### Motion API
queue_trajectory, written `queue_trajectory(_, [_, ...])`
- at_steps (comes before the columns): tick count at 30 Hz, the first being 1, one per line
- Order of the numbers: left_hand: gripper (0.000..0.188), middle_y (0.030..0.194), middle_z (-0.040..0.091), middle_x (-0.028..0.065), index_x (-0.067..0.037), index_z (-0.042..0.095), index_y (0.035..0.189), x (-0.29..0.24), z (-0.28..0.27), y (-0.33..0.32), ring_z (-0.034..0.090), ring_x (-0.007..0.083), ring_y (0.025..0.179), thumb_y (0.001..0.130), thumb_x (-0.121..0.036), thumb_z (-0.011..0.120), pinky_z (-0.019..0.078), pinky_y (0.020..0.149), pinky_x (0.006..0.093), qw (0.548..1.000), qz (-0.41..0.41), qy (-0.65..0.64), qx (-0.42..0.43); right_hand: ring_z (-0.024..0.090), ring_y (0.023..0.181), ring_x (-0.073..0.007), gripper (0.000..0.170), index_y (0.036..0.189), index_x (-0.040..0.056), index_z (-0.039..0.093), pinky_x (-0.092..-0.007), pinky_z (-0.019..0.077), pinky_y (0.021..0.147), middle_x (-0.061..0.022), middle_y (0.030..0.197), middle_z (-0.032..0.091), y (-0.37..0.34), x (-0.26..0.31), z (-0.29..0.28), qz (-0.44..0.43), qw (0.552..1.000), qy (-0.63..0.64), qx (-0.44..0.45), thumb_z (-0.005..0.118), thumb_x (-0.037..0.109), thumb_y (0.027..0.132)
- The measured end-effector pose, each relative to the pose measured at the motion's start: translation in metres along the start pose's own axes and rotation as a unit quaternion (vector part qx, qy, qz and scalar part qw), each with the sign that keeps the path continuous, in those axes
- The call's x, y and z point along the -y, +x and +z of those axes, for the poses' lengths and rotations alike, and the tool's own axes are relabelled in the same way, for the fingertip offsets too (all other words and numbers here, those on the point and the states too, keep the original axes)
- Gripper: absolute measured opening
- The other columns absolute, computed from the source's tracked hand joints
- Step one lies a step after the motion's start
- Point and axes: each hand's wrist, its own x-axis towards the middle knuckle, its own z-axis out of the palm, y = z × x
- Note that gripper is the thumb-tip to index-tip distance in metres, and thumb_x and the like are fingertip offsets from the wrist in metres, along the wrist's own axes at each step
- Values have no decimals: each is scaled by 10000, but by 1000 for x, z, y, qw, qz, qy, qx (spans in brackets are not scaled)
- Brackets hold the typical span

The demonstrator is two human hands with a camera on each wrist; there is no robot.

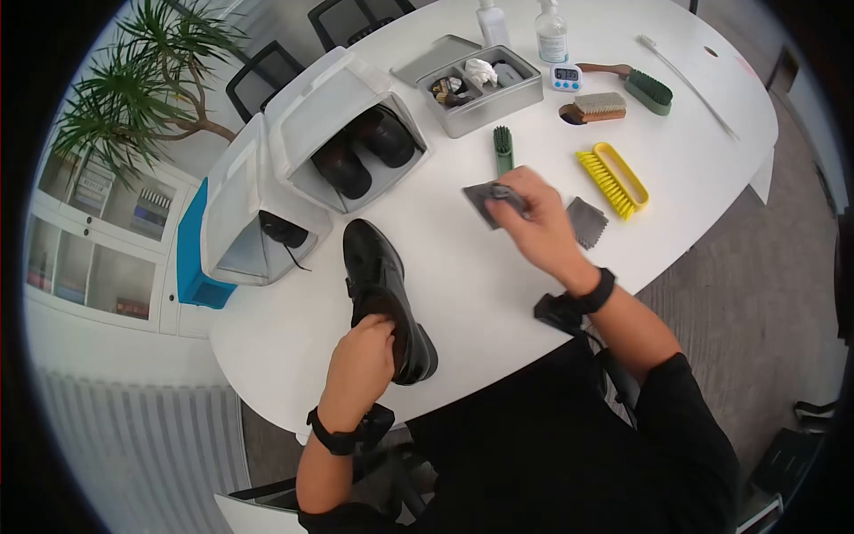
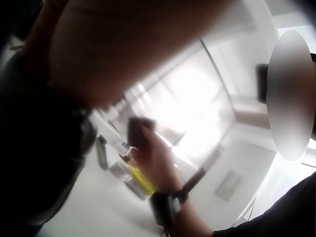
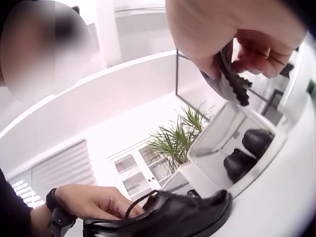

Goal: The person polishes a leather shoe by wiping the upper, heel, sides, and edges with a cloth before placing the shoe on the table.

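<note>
A black leather shoe (image 1: 372, 254) stands on the white table, toe pointing away from the person. My left hand (image 1: 358, 367) grips it at the heel end, fingers curled down into the opening; in the right wrist view those fingers disappear inside the shoe (image 3: 180, 215). Over the table to the right, my right hand (image 1: 541, 224) pinches a dark grey cloth (image 1: 480, 205) between thumb and fingers. The zigzag edge of this cloth (image 3: 229, 84) shows in the right wrist view. Another grey cloth (image 1: 587, 222) lies on the table beside the right hand.
Two white shoe boxes (image 1: 289, 116) hold black shoes at left. Farther back are a metal tin (image 1: 494, 111), bottles (image 1: 551, 36) and a small timer (image 1: 566, 77). Toward the right lie a yellow brush (image 1: 614, 182), a small green brush (image 1: 503, 149), other brushes and a thin rod (image 1: 689, 87).
</note>
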Motion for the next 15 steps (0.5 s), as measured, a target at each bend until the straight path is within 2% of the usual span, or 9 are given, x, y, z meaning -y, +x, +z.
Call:
queue_trajectory(2, [226, 1142, 648, 293, 77, 645, 1076, 4, 1, 6, 621, 467, 1039, 877, -2, 572, 517, 914, 476, 999, 3, 23, -30, 666, 841, -237, 182, 1031, 32, 742, -395, 525, 744, -138, 958, 645, -4, 12, -22, -20, 996, -84, -4, 689, 58, 859])
queue_trajectory(3, [226, 1142, 648, 293, 77, 645, 1076, -7, 17, 15, 621, 467, 1039, 877, -2, 572, 517, 914, 476, 1000, 6, -13, -27, 666, 841, -237, 182, 1031, 32, 742, -395, 525, 744, -138, 958, 645, -3, 17, -52, -11, 993, -115, 12, 689, 58, 859])
queue_trajectory(5, [167, 1062, 655, 289, 99, 632, 964, 0, 18, 25, 643, 482, 932, 852, 19, 538, 546, 838, 496, 999, 13, 42, 14, 658, 821, -291, 188, 1014, 36, 744, -407, 526, 728, -120, 971, 641, 3, 14, -68, -67, 945, -315, 52, 669, 23, 842])
queue_trajectory(6, [147, 1012, 642, 310, 114, 610, 920, 10, 21, 31, 644, 482, 902, 815, 33, 547, 551, 820, 496, 999, 22, 39, 10, 658, 832, -326, 186, 986, 42, 743, -416, 539, 733, -106, 988, 642, 4, 8, -70, -105, 926, -356, 70, 641, 3, 834])
queue_trajectory(10, [186, 990, 617, 361, 149, 587, 948, 15, 31, 46, 655, 484, 886, 791, 49, 572, 559, 798, 496, 998, 40, 45, -5, 670, 860, -338, 185, 964, 41, 738, -435, 552, 760, -122, 1004, 643, 5, -10, -73, -81, 893, -423, 130, 619, -3, 830])
queue_trajectory(12, [181, 976, 627, 361, 152, 585, 951, 11, 35, 47, 660, 487, 876, 800, 54, 567, 562, 782, 499, 998, 25, 45, -19, 656, 907, -353, 187, 977, 28, 741, -416, 540, 810, -141, 1006, 642, 7, -14, -71, -5, 835, -505, 218, 642, -8, 823])
queue_trajectory(15, [175, 939, 649, 351, 149, 581, 968, 8, 36, 49, 669, 490, 855, 827, 49, 554, 568, 756, 504, 999, 4, 42, -29, 654, 907, -361, 160, 946, 26, 737, -435, 533, 818, -148, 1012, 644, 12, -14, -70, -11, 830, -507, 235, 640, 7, 821])
